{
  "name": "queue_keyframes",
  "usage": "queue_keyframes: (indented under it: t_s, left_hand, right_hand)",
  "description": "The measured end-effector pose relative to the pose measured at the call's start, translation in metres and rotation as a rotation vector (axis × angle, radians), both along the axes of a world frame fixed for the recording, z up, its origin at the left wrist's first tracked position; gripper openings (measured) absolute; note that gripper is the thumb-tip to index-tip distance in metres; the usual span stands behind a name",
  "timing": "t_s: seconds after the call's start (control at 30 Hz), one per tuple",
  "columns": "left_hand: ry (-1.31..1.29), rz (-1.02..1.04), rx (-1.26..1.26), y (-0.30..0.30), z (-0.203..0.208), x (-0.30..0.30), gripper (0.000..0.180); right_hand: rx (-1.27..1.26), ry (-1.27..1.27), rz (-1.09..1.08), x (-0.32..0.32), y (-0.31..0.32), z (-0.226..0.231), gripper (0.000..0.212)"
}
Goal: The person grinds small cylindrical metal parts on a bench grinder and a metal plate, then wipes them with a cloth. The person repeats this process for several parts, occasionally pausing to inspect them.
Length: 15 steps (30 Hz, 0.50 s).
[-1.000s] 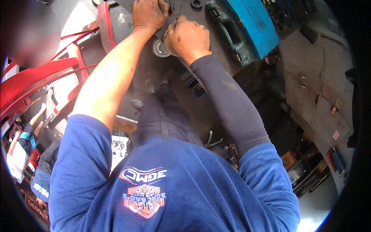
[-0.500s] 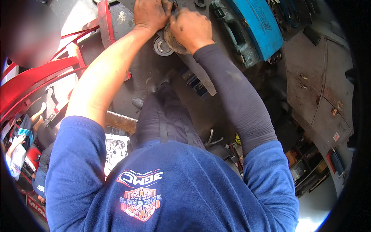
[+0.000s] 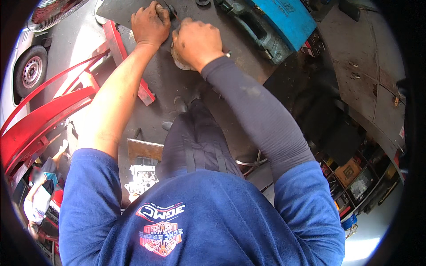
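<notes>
My left hand (image 3: 150, 24) rests on a dark metal workbench (image 3: 239, 48), its fingers curled at a small black part (image 3: 171, 10) near the bench's far side. My right hand (image 3: 196, 42), in a dark long sleeve, is closed over a round pale metal piece (image 3: 178, 62) that peeks out under the palm. The two hands are close together, almost touching. Whether the left fingers actually grip the black part is hidden.
A blue and grey machine body (image 3: 270, 22) lies on the bench to the right. A red steel frame (image 3: 49, 111) stands at the left, with a car wheel (image 3: 30, 71) beyond it. Crates and clutter (image 3: 355, 177) fill the floor at the right.
Both hands have shifted slightly toward me on the bench as the view moved, and the right hand now covers the round metal piece that showed beside it a second ago.
</notes>
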<state>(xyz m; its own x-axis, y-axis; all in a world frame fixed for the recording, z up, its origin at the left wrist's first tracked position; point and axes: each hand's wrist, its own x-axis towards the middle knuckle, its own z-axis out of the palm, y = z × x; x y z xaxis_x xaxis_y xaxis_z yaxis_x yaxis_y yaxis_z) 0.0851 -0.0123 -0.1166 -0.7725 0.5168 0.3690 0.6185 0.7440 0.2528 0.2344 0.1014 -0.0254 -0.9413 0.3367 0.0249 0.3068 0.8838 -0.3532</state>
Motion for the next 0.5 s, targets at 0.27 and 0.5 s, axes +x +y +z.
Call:
queue_keyframes:
  t_s: [0.27, 0.5]
  left_hand:
    - [-0.045, -0.007, -0.017, -0.004, -0.004, -0.001, 0.032]
    - [-0.004, 0.025, -0.024, 0.001, -0.001, 0.001, 0.029]
  right_hand:
    - [-0.015, -0.011, 0.071, -0.036, 0.009, -0.022, 0.031]
    - [-0.103, -0.142, 0.058, 0.011, 0.003, 0.005, 0.041]
